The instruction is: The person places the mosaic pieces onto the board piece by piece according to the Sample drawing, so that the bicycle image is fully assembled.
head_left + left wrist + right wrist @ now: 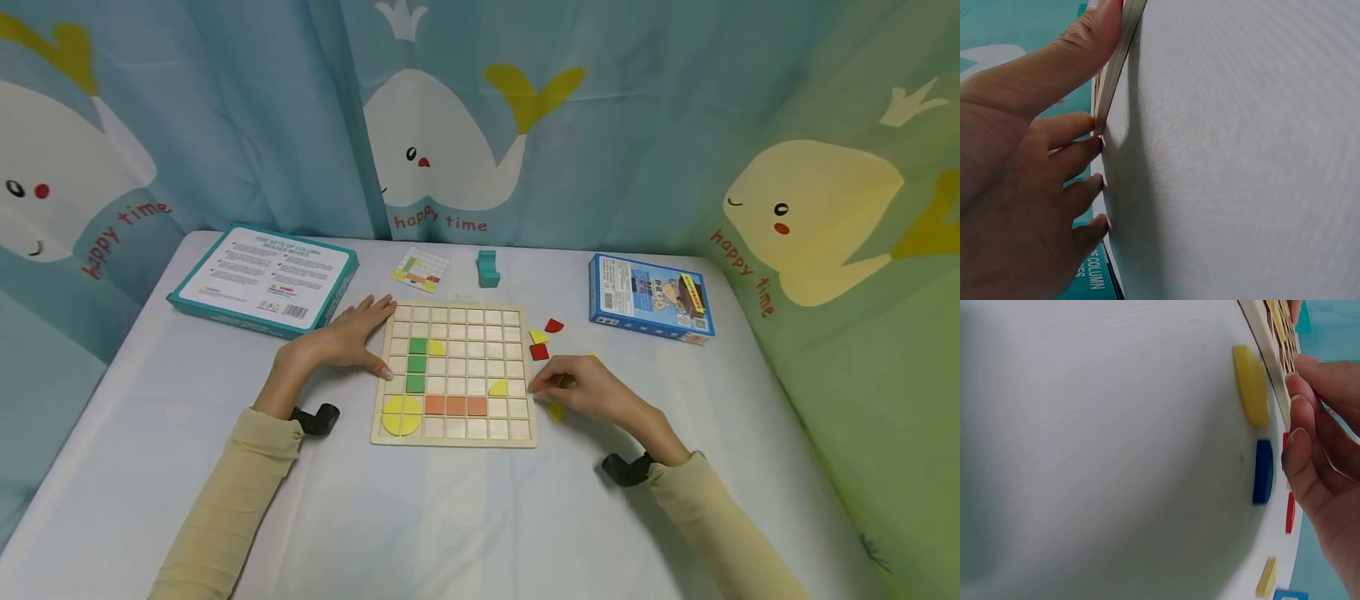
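A wooden grid board (454, 442) lies mid-table. Three green squares (416, 364), three orange squares (455, 406) and a yellow circle of quarter pieces (401, 415) sit in its cells. Single yellow quarters lie beside the top green square and near the right edge (498, 388). My left hand (348, 336) spreads along the board's left side; its thumb (1079, 47) touches the edge. At the right edge, my right hand (581, 385) has its thumb and fingers bent together. No piece shows between the fingertips in the right wrist view, though their inner sides are partly hidden.
Loose red (539, 352), yellow (1250, 387) and blue (1263, 472) pieces lie right of the board. Behind it are a patterned card (421, 270) and a teal block (488, 269). A teal box (266, 279) stands back left, a blue box (651, 297) back right.
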`<state>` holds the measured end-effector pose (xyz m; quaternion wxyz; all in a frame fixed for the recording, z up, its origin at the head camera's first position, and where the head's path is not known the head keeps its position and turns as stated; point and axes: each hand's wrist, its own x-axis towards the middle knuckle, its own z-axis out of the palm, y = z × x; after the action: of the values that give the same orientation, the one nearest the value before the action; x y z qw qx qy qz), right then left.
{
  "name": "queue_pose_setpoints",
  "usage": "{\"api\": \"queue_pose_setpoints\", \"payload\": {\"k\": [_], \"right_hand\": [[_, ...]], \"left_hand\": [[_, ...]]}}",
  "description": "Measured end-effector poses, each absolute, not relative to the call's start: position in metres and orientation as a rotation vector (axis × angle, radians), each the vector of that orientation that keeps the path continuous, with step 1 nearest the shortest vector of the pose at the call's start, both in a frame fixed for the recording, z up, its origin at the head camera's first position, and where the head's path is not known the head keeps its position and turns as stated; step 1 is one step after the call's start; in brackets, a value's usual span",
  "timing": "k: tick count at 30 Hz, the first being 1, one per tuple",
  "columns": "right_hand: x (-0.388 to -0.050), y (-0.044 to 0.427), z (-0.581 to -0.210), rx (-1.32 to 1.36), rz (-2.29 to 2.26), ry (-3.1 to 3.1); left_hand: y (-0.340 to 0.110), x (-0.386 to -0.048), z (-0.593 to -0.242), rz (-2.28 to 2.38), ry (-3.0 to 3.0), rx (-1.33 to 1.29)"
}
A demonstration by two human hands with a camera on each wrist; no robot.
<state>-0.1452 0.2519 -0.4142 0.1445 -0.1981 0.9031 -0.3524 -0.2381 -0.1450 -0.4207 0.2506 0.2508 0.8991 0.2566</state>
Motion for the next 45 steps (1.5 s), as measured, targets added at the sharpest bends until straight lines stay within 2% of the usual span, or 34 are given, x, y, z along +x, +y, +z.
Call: {"api": "queue_pose_setpoints", "payload": {"k": [19, 45], "right_hand": [[-0.136, 0.273, -0.421, -0.620, -0.934, 2.621], [-0.140, 0.252, -0.421, -0.612, -0.990, 2.603]], "left_hand": [[-0.149, -0.238, -0.422, 0.693, 2.461, 0.680], [-0.145, -0.239, -0.422, 0.706, 2.453, 0.686]]}}
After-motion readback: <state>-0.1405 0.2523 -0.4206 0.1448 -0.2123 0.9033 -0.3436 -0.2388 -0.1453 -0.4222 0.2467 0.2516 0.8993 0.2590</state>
